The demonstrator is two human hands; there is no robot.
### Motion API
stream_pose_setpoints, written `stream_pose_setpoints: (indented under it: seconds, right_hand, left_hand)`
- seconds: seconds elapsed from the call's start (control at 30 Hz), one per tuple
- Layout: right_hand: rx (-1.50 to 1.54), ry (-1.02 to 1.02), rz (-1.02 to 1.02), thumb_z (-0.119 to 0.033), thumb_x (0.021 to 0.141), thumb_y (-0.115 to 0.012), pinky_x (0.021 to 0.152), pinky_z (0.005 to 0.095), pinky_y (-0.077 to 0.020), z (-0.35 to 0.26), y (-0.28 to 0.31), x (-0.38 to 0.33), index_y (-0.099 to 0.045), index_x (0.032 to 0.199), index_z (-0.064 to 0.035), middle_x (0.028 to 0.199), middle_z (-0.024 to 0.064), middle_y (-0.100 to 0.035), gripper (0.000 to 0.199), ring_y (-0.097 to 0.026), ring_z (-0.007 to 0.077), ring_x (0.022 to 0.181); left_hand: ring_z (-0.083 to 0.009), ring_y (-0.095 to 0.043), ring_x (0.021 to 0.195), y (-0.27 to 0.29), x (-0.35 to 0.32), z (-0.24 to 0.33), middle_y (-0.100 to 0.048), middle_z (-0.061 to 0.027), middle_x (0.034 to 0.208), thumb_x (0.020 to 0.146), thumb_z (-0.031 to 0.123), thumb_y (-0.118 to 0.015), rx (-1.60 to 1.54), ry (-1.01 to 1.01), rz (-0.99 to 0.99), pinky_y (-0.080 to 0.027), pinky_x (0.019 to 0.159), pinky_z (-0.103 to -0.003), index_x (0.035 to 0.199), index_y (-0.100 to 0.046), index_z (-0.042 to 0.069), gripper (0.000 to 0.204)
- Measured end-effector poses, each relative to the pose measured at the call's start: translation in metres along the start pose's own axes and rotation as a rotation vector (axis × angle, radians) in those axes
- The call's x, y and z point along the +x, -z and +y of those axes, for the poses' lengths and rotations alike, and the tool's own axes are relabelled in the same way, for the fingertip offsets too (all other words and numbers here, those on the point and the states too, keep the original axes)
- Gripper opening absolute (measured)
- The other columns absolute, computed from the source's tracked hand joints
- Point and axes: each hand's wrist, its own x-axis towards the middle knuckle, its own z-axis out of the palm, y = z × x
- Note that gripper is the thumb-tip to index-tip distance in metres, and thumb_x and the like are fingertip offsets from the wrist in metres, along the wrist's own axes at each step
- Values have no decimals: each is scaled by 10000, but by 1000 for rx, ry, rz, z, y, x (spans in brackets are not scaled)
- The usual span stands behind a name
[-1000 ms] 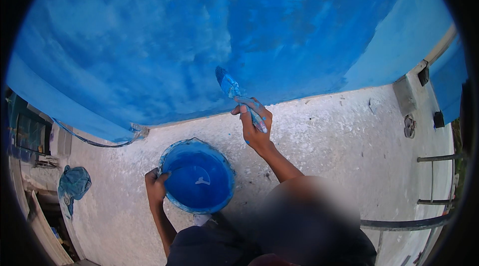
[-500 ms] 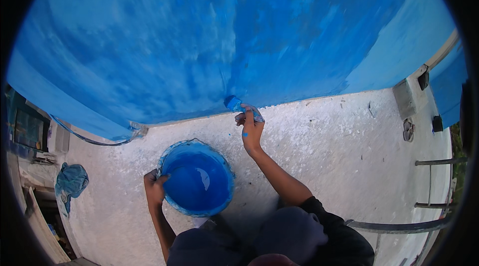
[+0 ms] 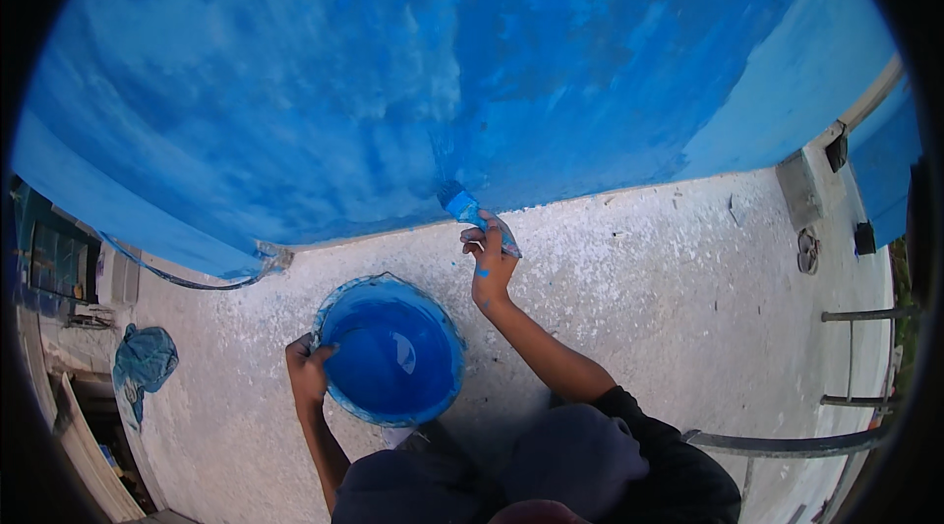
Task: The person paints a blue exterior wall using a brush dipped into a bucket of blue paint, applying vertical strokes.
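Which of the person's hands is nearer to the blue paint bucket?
Left. The left hand grips the rim of the paint bucket at its left side. The right hand is above and to the right of it, apart, holding a paintbrush against the blue wall.

Bright, even daylight; soft shadow falls toward six o'clock below the round blue paint-filled bucket [image 3: 391, 351], which shows glare. Fisheye bends edges; corners black; focus sharp.

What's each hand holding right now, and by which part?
The right hand grips the paintbrush by its handle, bristles against the blue wall. The left hand holds the paint bucket by its rim.
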Motion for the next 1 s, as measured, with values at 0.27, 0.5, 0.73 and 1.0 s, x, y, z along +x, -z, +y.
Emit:
stream_pose_setpoints:
  seconds: [0.27,0.5,0.73,1.0]
  right_hand:
    - [178,-183,-89,-276,971,-521,713,328,-466,-39,-24,3,-477,1323,15,940,113,-658,458,-622,179,878]
    - [252,214,-322,-284,982,-531,678,332,-479,-95,-53,-22,-470,1329,26,969,146,-663,469,-637,204,891]
    - [6,-133,-7,-280,980,-517,688,319,-466,-23,-8,-12,-498,1314,6,967,123,-663,440,-624,178,885]
    - [185,21,-290,-300,985,-495,737,302,-425,-97,-48,-10,-439,1361,-7,991,93,-640,479,-570,154,884]
  left_hand:
    - [-68,-437,538,4,-4,-7,-554,21,595,689,33,-587,-22,-6,7,-330,509,-263,658,-602,-11,55]
    - [-70,-429,532,4,-2,-10,-541,22,588,691,36,-590,-24,-9,17,-321,504,-264,645,-586,-5,61]
    - [-75,-440,538,1,-3,-8,-553,15,598,697,36,-586,-37,-16,7,-333,512,-266,660,-598,-11,60]
    - [-75,-438,536,3,-10,-6,-544,19,593,693,32,-588,-42,-11,51,-334,509,-267,661,-598,-9,53]
